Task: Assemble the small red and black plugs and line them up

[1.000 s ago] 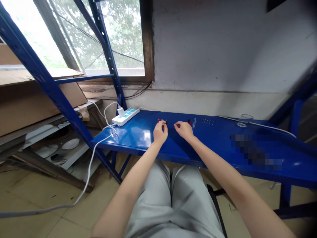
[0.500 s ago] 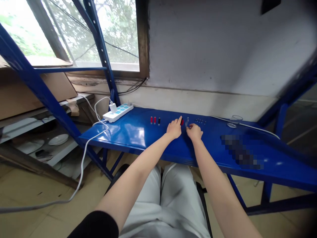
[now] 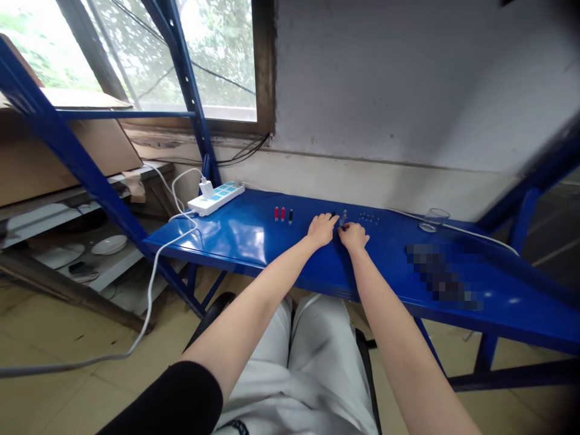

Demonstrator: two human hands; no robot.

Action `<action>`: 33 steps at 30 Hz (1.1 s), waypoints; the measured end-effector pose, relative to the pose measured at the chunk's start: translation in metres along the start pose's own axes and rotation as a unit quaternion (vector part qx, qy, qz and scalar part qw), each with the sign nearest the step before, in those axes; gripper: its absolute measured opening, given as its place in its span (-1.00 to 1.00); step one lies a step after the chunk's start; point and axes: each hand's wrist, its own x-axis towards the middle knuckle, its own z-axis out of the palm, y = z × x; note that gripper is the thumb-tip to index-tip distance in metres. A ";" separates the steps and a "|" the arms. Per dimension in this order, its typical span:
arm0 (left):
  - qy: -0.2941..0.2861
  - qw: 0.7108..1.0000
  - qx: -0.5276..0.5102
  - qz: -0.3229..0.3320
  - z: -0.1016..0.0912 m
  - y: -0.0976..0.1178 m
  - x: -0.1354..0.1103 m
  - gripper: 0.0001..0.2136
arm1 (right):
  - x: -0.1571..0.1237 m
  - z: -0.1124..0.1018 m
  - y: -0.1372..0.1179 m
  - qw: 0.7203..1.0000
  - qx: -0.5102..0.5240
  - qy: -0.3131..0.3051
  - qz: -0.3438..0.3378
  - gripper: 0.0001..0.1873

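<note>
My left hand (image 3: 322, 229) lies low over the blue tabletop with its fingers stretched forward. Just beyond its fingertips a small dark piece (image 3: 334, 214) shows, partly covered by the hand. Close on the right, my right hand (image 3: 354, 235) has its fingers bent together at the table; what they pinch, if anything, is hidden. Small clear pieces (image 3: 344, 219) lie at those fingertips. Left of both hands stand two red cylinders (image 3: 280, 214) and one black cylinder (image 3: 290, 216), each with a pale lower end. Several tiny silvery pieces (image 3: 369, 219) sit in rows beyond my right hand.
A white power strip (image 3: 216, 199) with a plugged-in charger is at the table's left end, its cable hanging past the edge. A clear glass (image 3: 434, 220) stands at the back right, near a white cable. A blurred-out dark object (image 3: 441, 275) lies right of my arm.
My left hand has moved slightly right, toward my right hand, and now covers the red piece seen beside its fingers before. My right hand has shifted slightly left. The view has tilted a little.
</note>
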 end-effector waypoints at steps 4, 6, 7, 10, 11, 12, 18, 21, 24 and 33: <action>0.035 0.999 -0.035 -0.010 -0.002 0.004 0.003 -0.70 | 0.002 0.001 -0.002 1.000 0.003 0.004 0.006 -0.69; 0.040 0.997 -0.052 -0.032 -0.003 0.006 0.004 -0.75 | 0.002 0.002 -0.003 1.000 0.005 0.006 0.005 -0.70; 0.041 0.997 -0.056 -0.040 -0.004 0.007 0.005 -0.77 | 0.002 0.002 -0.003 1.000 0.004 0.008 0.004 -0.71; 0.047 0.997 -0.049 -0.047 -0.006 0.006 0.007 -0.82 | 0.003 0.002 -0.004 1.000 -0.003 0.010 0.005 -0.71; 0.047 0.997 -0.043 -0.045 -0.007 0.005 0.008 -0.83 | 0.003 0.002 -0.005 1.000 -0.004 0.010 0.006 -0.72; 0.047 0.997 -0.038 -0.042 -0.008 0.004 0.009 -0.84 | 0.003 0.002 -0.005 1.000 -0.005 0.010 0.006 -0.72; 0.047 0.998 -0.036 -0.026 -0.007 -0.002 0.010 -0.84 | 0.004 0.002 -0.005 1.000 -0.013 0.004 0.005 -0.73; 0.060 0.997 -0.052 -0.021 -0.006 -0.007 0.006 -0.85 | 0.004 0.001 -0.006 1.000 -0.013 0.001 0.007 -0.73; 0.088 0.992 -0.091 -0.014 -0.008 -0.013 -0.003 -0.89 | 0.003 0.000 -0.007 1.000 -0.008 0.000 0.009 -0.75; 0.219 0.933 -0.277 -0.073 -0.018 -0.026 -0.049 -0.95 | -0.002 0.002 -0.005 0.999 -0.025 0.017 -0.034 -0.82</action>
